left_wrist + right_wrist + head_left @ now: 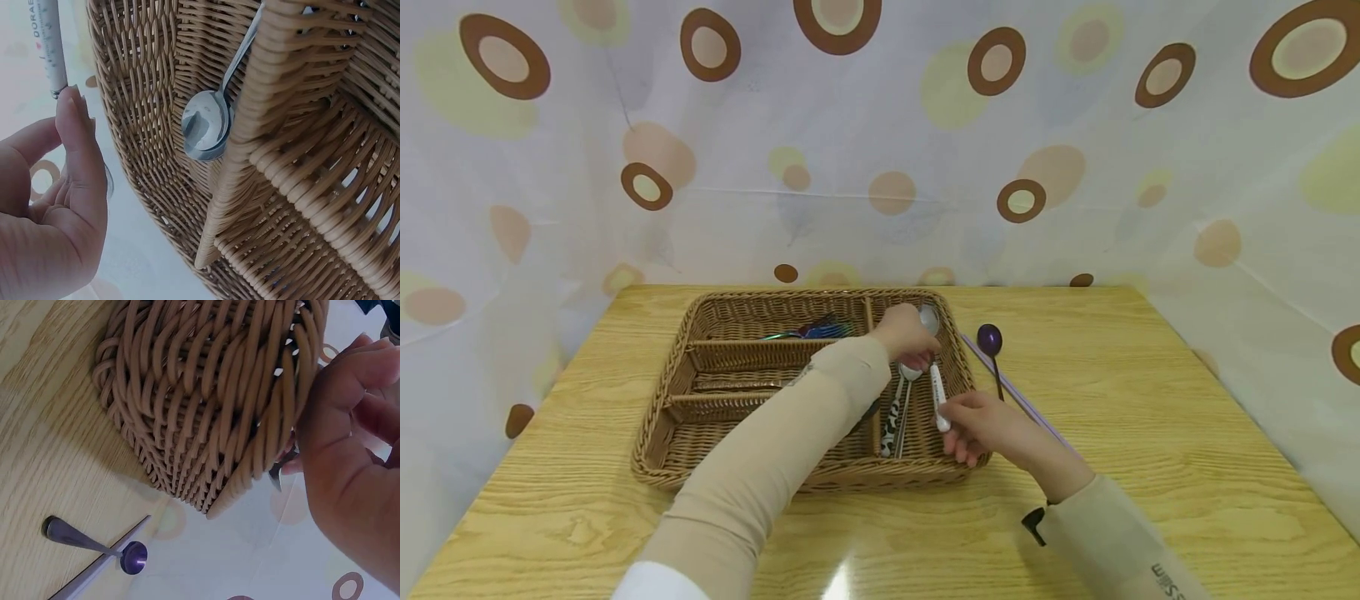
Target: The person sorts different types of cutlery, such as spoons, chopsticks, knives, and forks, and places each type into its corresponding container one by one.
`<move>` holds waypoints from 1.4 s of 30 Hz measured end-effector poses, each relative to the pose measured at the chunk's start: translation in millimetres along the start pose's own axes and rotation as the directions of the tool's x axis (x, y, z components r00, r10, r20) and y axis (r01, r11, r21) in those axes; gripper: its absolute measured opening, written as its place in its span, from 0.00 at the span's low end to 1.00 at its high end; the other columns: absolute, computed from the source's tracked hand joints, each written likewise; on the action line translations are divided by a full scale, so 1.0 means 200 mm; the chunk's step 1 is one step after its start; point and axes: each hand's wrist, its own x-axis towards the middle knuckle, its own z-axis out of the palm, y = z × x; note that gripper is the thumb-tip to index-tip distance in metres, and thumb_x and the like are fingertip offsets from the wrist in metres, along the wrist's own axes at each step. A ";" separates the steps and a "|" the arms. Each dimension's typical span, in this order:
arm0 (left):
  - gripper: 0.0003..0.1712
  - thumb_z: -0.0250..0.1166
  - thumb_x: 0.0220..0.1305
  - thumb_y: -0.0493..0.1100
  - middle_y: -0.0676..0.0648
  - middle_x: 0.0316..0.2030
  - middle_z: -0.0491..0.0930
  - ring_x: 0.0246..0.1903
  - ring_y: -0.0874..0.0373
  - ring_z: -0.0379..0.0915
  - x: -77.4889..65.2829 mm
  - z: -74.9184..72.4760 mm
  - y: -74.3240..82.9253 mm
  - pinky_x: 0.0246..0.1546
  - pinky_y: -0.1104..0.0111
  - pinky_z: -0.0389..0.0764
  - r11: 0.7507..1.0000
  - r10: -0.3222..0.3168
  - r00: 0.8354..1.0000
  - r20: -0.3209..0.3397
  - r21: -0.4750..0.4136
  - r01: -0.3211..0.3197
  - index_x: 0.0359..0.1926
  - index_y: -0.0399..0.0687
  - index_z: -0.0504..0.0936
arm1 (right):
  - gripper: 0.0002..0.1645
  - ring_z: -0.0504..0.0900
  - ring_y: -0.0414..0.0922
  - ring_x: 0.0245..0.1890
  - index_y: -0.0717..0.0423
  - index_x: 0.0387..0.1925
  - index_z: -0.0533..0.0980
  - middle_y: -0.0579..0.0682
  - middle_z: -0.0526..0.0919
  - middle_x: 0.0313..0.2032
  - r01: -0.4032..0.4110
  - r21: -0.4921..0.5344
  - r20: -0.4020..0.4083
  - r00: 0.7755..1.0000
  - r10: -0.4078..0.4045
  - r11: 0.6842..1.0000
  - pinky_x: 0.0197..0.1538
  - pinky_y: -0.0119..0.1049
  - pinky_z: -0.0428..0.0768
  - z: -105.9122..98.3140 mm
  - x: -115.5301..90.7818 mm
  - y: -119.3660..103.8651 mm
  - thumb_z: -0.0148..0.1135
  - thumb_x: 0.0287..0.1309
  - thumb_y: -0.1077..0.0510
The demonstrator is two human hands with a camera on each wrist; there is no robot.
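Note:
A spoon with a white printed handle (937, 390) is held over the right compartment of a wicker basket (655, 417). My left hand (908, 335) pinches it near the neck, thumb and forefinger together, and its metal bowl (929, 318) shows beyond the fingers. At the handle's lower end, my right hand (988, 427) grips with thumb and fingers, close over the basket's front right corner. Beneath lie two spoons (205, 119) with overlapping bowls, one with a black-and-white patterned handle (891, 425).
Bluish forks (827, 330) lie in the basket's back left compartment, and more cutlery (737, 385) sits in the middle one. Right of the basket, a dark purple round-bowled spoon (990, 339) and purple chopsticks (1026, 402) rest on the wooden table (1150, 417). A patterned curtain (880, 150) hangs behind.

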 end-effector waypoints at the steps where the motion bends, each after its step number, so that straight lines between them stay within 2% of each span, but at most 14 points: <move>1: 0.14 0.62 0.61 0.36 0.43 0.20 0.81 0.11 0.63 0.72 0.00 0.00 0.00 0.31 0.67 0.83 1.000 -0.001 1.000 -0.001 0.006 0.001 0.44 0.28 0.77 | 0.20 0.73 0.34 0.16 0.68 0.36 0.72 0.43 0.76 0.18 -0.009 -0.010 -0.021 1.000 0.009 1.000 0.21 0.28 0.74 0.00 0.00 0.00 0.42 0.70 0.54; 6: 0.14 0.60 0.61 0.35 0.44 0.18 0.78 0.11 0.61 0.72 -0.01 0.01 -0.03 0.31 0.65 0.83 0.991 0.014 1.000 -0.028 0.134 -0.010 0.45 0.28 0.77 | 0.26 0.73 0.37 0.17 0.70 0.49 0.71 0.45 0.76 0.19 -0.034 -0.039 -0.114 0.993 0.029 0.999 0.23 0.32 0.76 -0.02 0.00 0.01 0.46 0.69 0.48; 10: 0.14 0.58 0.63 0.36 0.44 0.20 0.78 0.11 0.61 0.71 -0.01 0.03 -0.08 0.19 0.70 0.79 0.956 0.004 1.000 -0.018 0.292 0.002 0.47 0.31 0.77 | 0.30 0.73 0.38 0.18 0.70 0.52 0.70 0.46 0.76 0.20 -0.034 -0.033 -0.124 0.992 0.030 0.999 0.24 0.34 0.76 -0.04 -0.01 0.01 0.46 0.69 0.45; 13: 0.13 0.56 0.64 0.35 0.43 0.20 0.80 0.09 0.61 0.69 0.00 0.06 -0.11 0.13 0.74 0.72 0.942 -0.016 1.000 0.006 0.334 0.013 0.48 0.32 0.77 | 0.30 0.73 0.38 0.17 0.71 0.53 0.69 0.47 0.76 0.20 -0.031 -0.032 -0.126 0.992 0.027 0.999 0.24 0.33 0.77 -0.04 -0.02 0.01 0.46 0.69 0.45; 16: 0.12 0.56 0.65 0.34 0.42 0.20 0.82 0.09 0.62 0.68 0.02 0.09 -0.13 0.12 0.74 0.73 0.936 -0.031 0.999 0.029 0.353 0.019 0.45 0.31 0.78 | 0.30 0.74 0.37 0.17 0.71 0.54 0.68 0.46 0.76 0.20 -0.035 -0.040 -0.130 0.991 0.029 0.999 0.23 0.32 0.76 -0.05 -0.02 0.00 0.45 0.69 0.46; 19: 0.11 0.55 0.65 0.34 0.43 0.20 0.83 0.08 0.63 0.68 0.04 0.12 -0.15 0.12 0.75 0.73 0.913 -0.043 0.998 0.042 0.408 0.022 0.44 0.32 0.80 | 0.31 0.74 0.36 0.17 0.72 0.56 0.67 0.45 0.75 0.20 -0.034 -0.040 -0.134 0.991 0.028 0.999 0.23 0.31 0.76 -0.07 -0.03 0.01 0.45 0.69 0.46; 22: 0.19 0.53 0.66 0.34 0.44 0.19 0.83 0.07 0.63 0.67 0.04 0.14 -0.17 0.10 0.76 0.69 0.887 -0.048 0.997 0.054 0.461 0.018 0.56 0.31 0.73 | 0.31 0.73 0.36 0.17 0.72 0.56 0.68 0.45 0.75 0.19 -0.038 -0.026 -0.142 0.989 0.034 0.999 0.23 0.31 0.75 -0.10 -0.04 0.03 0.45 0.69 0.46; 26: 0.32 0.52 0.67 0.34 0.41 0.20 0.83 0.06 0.61 0.67 0.02 0.16 -0.17 0.09 0.76 0.69 0.891 -0.038 0.998 0.054 0.455 0.010 0.69 0.31 0.54 | 0.28 0.72 0.36 0.17 0.71 0.51 0.70 0.45 0.75 0.19 -0.070 -0.027 -0.179 0.982 0.064 0.997 0.24 0.31 0.75 -0.15 -0.05 0.07 0.47 0.68 0.47; 29: 0.25 0.54 0.65 0.34 0.39 0.23 0.84 0.10 0.58 0.73 0.00 0.16 -0.15 0.10 0.75 0.72 0.903 -0.028 0.998 0.063 0.431 -0.001 0.62 0.27 0.65 | 0.22 0.72 0.37 0.17 0.68 0.39 0.73 0.46 0.75 0.18 -0.112 -0.103 -0.239 0.967 0.084 0.988 0.24 0.33 0.76 -0.20 -0.05 0.12 0.49 0.67 0.50; 31: 0.16 0.55 0.65 0.34 0.39 0.25 0.85 0.12 0.57 0.75 -0.01 0.15 -0.14 0.12 0.74 0.73 0.901 -0.009 0.997 0.074 0.433 -0.024 0.50 0.26 0.76 | 0.18 0.71 0.38 0.16 0.65 0.32 0.72 0.47 0.74 0.17 -0.161 -0.193 -0.285 0.953 0.102 0.968 0.24 0.34 0.76 -0.21 -0.05 0.16 0.51 0.66 0.52; 32: 0.13 0.55 0.65 0.34 0.39 0.25 0.85 0.14 0.57 0.76 -0.01 0.14 -0.13 0.14 0.74 0.74 0.910 -0.002 0.997 0.074 0.414 -0.029 0.43 0.27 0.80 | 0.18 0.71 0.39 0.16 0.64 0.29 0.72 0.47 0.73 0.16 -0.193 -0.247 -0.307 0.945 0.112 0.950 0.23 0.34 0.75 -0.22 -0.04 0.19 0.52 0.65 0.52; 35: 0.13 0.55 0.65 0.34 0.39 0.25 0.84 0.16 0.55 0.78 -0.01 0.10 -0.11 0.20 0.70 0.80 0.934 0.025 0.998 0.065 0.355 -0.047 0.28 0.32 0.83 | 0.17 0.68 0.38 0.13 0.61 0.24 0.70 0.46 0.71 0.13 -0.293 -0.411 -0.357 0.923 0.142 0.863 0.22 0.32 0.71 -0.23 -0.03 0.26 0.55 0.63 0.53; 39: 0.12 0.54 0.64 0.33 0.38 0.25 0.83 0.24 0.49 0.83 0.02 0.05 -0.11 0.31 0.62 0.83 0.973 0.030 0.999 0.027 0.230 -0.035 0.31 0.30 0.82 | 0.19 0.64 0.38 0.11 0.57 0.16 0.69 0.45 0.67 0.10 -0.373 -0.556 -0.397 0.904 0.157 0.743 0.20 0.30 0.66 -0.22 0.01 0.32 0.58 0.60 0.53; 42: 0.12 0.54 0.63 0.33 0.38 0.26 0.83 0.29 0.48 0.84 0.03 0.01 -0.13 0.34 0.61 0.83 0.986 0.022 1.000 0.005 0.166 -0.023 0.42 0.28 0.80 | 0.21 0.63 0.38 0.12 0.56 0.13 0.68 0.44 0.65 0.10 -0.388 -0.595 -0.412 0.899 0.147 0.704 0.20 0.29 0.65 -0.22 0.03 0.34 0.59 0.58 0.56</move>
